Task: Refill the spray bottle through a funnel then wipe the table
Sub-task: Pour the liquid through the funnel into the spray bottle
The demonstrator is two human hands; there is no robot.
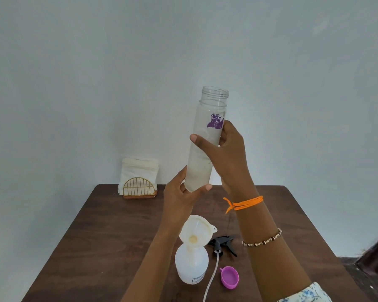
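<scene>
I hold a tall clear water bottle [207, 136] with a purple print nearly upright above the table, its mouth open at the top. My right hand [225, 158] grips its middle, and my left hand [181, 197] grips its base. Below stands the white spray bottle [191, 267] with a white funnel [196, 231] set in its neck. The black spray head [222, 245] with its dip tube lies on the table to the right of it. A purple cap [229, 276] lies near the table's front.
A gold wire holder with white paper napkins [139, 177] stands at the back left of the dark wooden table [96, 236], against the pale wall. The floor and a dark door frame show at the far right.
</scene>
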